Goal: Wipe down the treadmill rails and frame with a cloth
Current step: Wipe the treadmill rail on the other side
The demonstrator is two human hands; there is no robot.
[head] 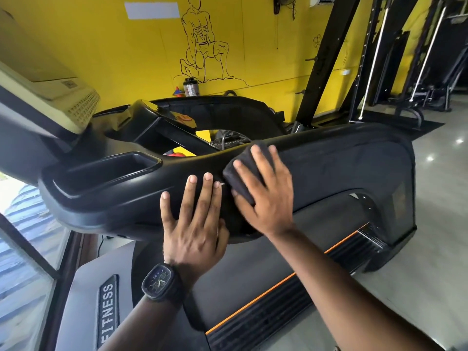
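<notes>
The treadmill's black right handrail (342, 145) runs from the console tray (106, 171) toward the right, with a wide black side panel below it. My right hand (266, 193) lies flat with spread fingers on a folded dark cloth (243, 173), pressing it against the rail where it meets the console. My left hand (195, 221), with a black watch on the wrist, rests flat with straight fingers on the frame just left of the cloth. Most of the cloth is hidden under my right hand.
The grey running belt (253, 262) and an orange-edged side step (291, 300) lie below. A second black treadmill (228, 112) stands behind, by the yellow wall. Black rack uprights (324, 59) rise at the right; shiny floor (435, 198) lies beyond. A window (22, 249) is at the left.
</notes>
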